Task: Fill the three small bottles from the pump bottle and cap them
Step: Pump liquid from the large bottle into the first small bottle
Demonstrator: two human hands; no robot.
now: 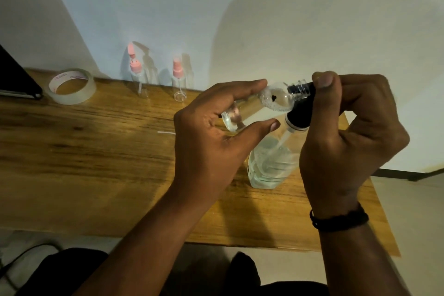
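Mostly hidden pump head (299, 116), right hand (348, 142) closed over it, left hand (216, 132) clasping small bottle (254, 106).

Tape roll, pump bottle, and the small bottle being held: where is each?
Tape roll (72, 86): head view, on its clear outer band.
Pump bottle (271, 166): head view, on its clear body.
Small bottle (276, 98): head view, on its foamy shoulder, held in the left hand (213, 137).
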